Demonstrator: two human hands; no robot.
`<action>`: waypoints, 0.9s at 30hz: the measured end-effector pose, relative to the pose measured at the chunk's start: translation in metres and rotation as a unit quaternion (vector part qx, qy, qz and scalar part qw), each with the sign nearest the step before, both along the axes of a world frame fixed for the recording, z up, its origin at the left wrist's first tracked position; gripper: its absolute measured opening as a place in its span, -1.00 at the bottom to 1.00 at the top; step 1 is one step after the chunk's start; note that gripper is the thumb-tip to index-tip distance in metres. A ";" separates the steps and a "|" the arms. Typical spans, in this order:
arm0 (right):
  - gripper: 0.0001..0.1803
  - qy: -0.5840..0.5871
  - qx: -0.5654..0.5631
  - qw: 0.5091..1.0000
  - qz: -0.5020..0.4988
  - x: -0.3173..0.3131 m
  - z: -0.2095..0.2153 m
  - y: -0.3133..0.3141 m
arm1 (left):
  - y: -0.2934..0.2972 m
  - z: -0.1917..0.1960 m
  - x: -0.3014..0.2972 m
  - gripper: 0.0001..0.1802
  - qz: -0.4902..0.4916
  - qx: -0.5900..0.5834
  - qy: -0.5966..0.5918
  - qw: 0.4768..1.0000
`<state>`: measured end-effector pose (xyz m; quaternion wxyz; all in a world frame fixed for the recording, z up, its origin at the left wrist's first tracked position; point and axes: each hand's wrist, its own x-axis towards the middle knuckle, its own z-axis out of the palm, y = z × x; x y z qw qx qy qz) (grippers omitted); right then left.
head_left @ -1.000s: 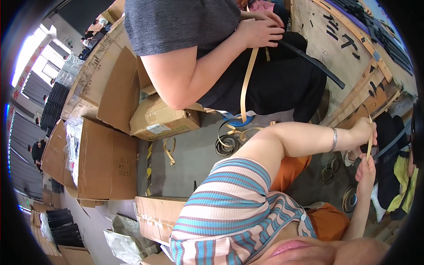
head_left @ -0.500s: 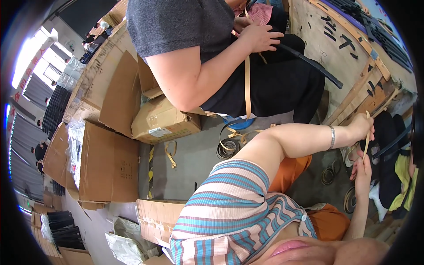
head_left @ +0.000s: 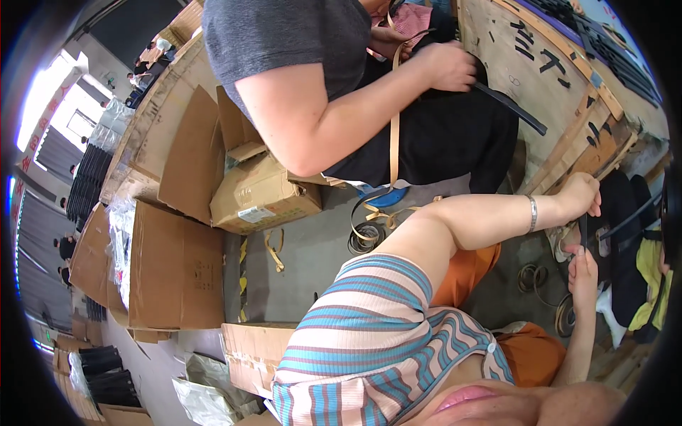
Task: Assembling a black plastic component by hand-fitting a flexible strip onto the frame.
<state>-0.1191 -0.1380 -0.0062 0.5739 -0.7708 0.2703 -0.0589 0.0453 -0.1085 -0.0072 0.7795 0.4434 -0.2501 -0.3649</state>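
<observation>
My left hand [head_left: 580, 194], with a silvery band at its wrist, is closed at the right of the view, fingers curled. Just below it, my right hand [head_left: 582, 270] is closed with thumb and fingertips pinched together. Between the two runs a short, dark, narrow strip [head_left: 584, 228], partly hidden by the fingers. A loose coil of dark strip [head_left: 531, 277] lies on the floor below my left wrist, and another coil [head_left: 565, 317] is beside my right forearm. Dark cloth-like items [head_left: 619, 245] and a yellow cloth [head_left: 648, 284] are right of my hands.
A seated co-worker in a grey shirt [head_left: 277, 42] holds a black strip [head_left: 511, 110] across the lap, with a tan strip [head_left: 395, 142] hanging down. Coiled strips [head_left: 366, 238] lie on the floor. Open cardboard boxes [head_left: 174, 263] stand left; a wooden panel [head_left: 547, 78] rises behind.
The strip between my hands showed tan and now shows dark. My left hand has shifted slightly up and left with its fingers turned. The co-worker's hand has moved to the right.
</observation>
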 end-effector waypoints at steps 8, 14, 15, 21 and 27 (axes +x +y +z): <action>-0.44 -0.101 0.214 0.967 0.096 0.016 0.020 -0.004 | 0.045 0.032 0.022 -0.62 -0.059 0.052 -0.046 0.996; -0.46 -0.078 0.235 0.967 0.064 -0.011 0.029 -0.016 | 0.029 0.029 0.015 -0.74 -0.178 -0.010 -0.075 0.981; -0.46 -0.073 0.240 0.966 0.067 -0.012 0.026 -0.015 | 0.031 0.029 0.012 -0.74 -0.182 -0.009 -0.075 0.980; -0.46 -0.077 0.229 0.969 0.056 -0.010 0.024 -0.009 | 0.042 0.035 0.012 -0.73 -0.211 -0.055 -0.080 0.973; -0.55 -0.124 0.167 0.978 0.027 -0.007 0.016 -0.012 | 0.040 0.034 0.008 -0.79 -0.163 -0.025 -0.155 0.974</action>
